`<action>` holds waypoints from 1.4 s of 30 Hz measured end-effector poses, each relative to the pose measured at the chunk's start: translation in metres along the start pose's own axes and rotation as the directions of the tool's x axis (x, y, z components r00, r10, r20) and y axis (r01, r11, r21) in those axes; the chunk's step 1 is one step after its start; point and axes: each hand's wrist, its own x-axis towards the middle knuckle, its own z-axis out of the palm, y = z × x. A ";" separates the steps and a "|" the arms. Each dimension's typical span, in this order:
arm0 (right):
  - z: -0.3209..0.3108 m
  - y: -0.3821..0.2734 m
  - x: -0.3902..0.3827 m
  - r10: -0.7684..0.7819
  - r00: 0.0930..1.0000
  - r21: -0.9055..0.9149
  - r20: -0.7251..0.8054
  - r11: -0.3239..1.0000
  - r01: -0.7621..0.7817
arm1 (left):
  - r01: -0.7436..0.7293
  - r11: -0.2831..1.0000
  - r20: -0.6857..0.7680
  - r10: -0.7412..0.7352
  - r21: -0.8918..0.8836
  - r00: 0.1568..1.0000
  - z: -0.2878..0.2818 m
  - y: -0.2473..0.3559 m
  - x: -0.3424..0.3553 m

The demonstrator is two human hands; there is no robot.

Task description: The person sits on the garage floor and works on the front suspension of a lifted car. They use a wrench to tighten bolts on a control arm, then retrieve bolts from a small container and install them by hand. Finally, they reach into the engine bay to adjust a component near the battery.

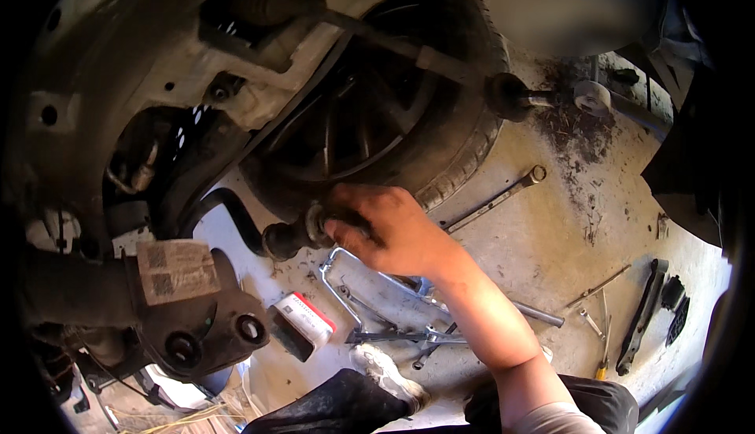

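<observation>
As the right hand (385,229) meets the dark joint (284,240), its fingers are clamped on the right end — the joint lies just left, long axis rising slightly rightward, left hand out of view. Beyond, the tyre (465,144) crowds in — wrench (495,199) rightward, white box (309,316) below.

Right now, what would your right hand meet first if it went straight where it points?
Probably the dark car part the right hand seems to grip; depth beyond it is unclear.
</observation>
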 end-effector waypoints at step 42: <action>0.017 -0.037 0.001 0.529 0.847 -0.311 -0.056 0.797 -0.518 | -0.157 0.987 -0.134 0.160 0.030 0.978 -0.008 -0.008 -0.084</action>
